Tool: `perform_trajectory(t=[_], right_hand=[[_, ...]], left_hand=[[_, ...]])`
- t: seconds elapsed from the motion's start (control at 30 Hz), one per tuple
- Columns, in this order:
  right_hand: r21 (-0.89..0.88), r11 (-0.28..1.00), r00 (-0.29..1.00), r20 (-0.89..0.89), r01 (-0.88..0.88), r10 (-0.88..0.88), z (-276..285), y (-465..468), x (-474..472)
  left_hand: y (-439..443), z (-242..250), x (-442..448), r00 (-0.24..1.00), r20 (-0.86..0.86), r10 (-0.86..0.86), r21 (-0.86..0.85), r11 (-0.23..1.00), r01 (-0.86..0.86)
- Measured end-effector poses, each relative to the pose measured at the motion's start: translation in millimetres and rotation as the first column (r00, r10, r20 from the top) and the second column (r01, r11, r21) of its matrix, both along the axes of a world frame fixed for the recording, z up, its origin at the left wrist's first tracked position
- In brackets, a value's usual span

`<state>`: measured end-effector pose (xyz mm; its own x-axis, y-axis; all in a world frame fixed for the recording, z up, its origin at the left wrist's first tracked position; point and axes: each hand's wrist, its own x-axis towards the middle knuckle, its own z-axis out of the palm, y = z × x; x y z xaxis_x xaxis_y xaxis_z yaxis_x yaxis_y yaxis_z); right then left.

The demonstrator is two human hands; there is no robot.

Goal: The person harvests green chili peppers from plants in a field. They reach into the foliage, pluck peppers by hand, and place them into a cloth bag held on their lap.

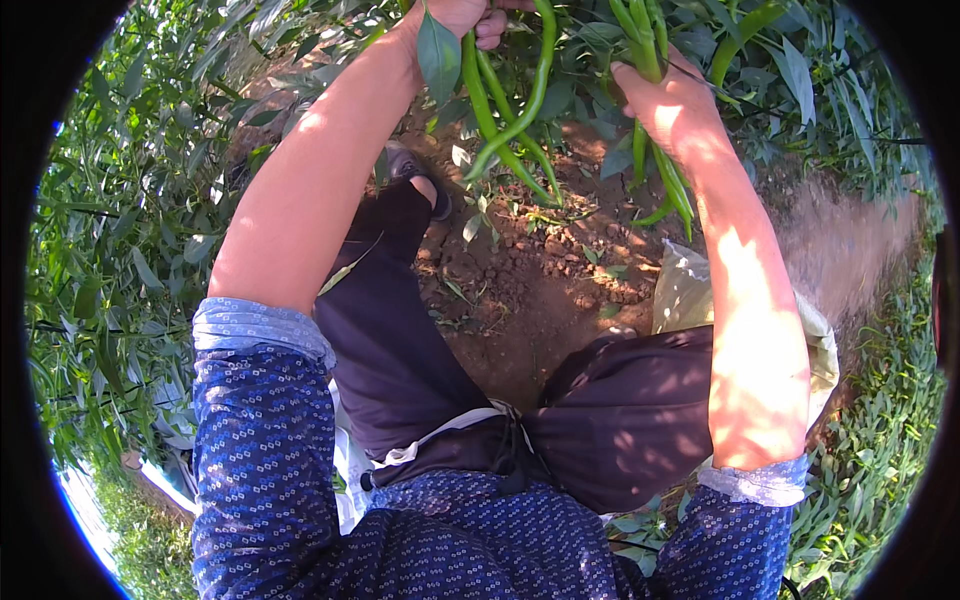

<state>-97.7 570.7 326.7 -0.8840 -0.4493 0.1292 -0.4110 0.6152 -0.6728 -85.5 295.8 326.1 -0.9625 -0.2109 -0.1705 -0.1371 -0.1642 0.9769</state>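
Note:
My left hand (459, 13) is at the top edge, partly cut off by the picture's rim and partly behind a leaf. Its fingers curl around long green chili peppers (480, 97), which dangle below the palm. One curved pepper (541, 75) crosses in front of the others; where its upper end goes is out of view. To the right, my right hand (675, 109) grips a bunch of long green peppers (643, 45). Their stem ends and bodies stick out above the thumb, and several tips (675, 191) hang beneath the hand.
Pepper plants (150, 180) crowd the left side and the top. Another green pepper (739, 41) hangs among leaves at upper right. A pale woven sack (679, 281) lies beside my right leg, partly behind my forearm. Reddish soil (517, 300) with clods lies between my legs.

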Motion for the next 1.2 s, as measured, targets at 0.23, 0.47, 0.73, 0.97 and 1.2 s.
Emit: perform_trajectory(t=[0.23, 0.47, 0.73, 0.97, 1.2], right_hand=[[0.116, 0.992, 0.999, -0.008, -0.05, 0.051, 2, -6, 2], [0.01, 0.998, 0.998, -0.004, -0.066, 0.066, 4, -6, 9], [-0.025, 1.0, 1.0, 0.02, 0.005, -0.005, -2, -3, 3], [-0.065, 0.998, 0.998, 0.055, 0.002, 0.002, -2, -5, 1], [-0.078, 0.997, 0.976, 0.218, 0.005, 0.012, 16, -3, 11]], left_hand=[[-49, -9, 16, 0.989, -0.098, -0.109, -0.315, 0.946, 0.073], [-58, -21, 16, 0.944, -0.329, -0.023, -0.382, 0.918, -0.111], [-33, -5, 8, 0.989, -0.14, -0.039, -0.219, 0.976, 0.007], [14, 24, 49, 0.989, 0.148, -0.026, -0.669, 0.734, 0.119], [85, 17, 87, 0.95, 0.117, -0.291, -0.862, 0.445, 0.242]])
